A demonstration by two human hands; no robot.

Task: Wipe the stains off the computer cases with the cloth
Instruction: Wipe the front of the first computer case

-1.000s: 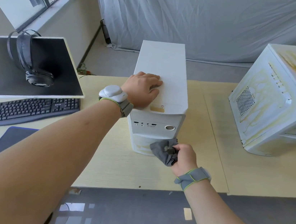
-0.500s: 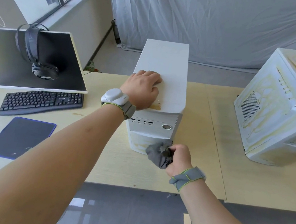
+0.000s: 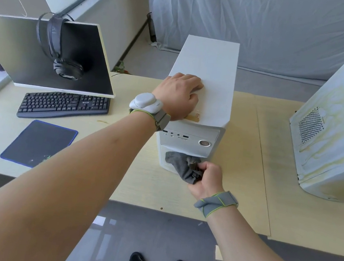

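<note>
Here the left hand (image 3: 179,94) is resting flat, fingers relaxed, atop the white tower case (image 3: 203,86), while the right hand (image 3: 206,178) is gripping a bunched grey cloth (image 3: 183,167), pressing it against the case's lower front just beyond its curled fingers.

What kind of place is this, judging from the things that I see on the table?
Probably an office or computer workroom, perhaps staged for recording. A monitor with headphones hung on it stands behind a keyboard, two white computer cases sit on the desk, and a white sheet covers the back wall.
</note>
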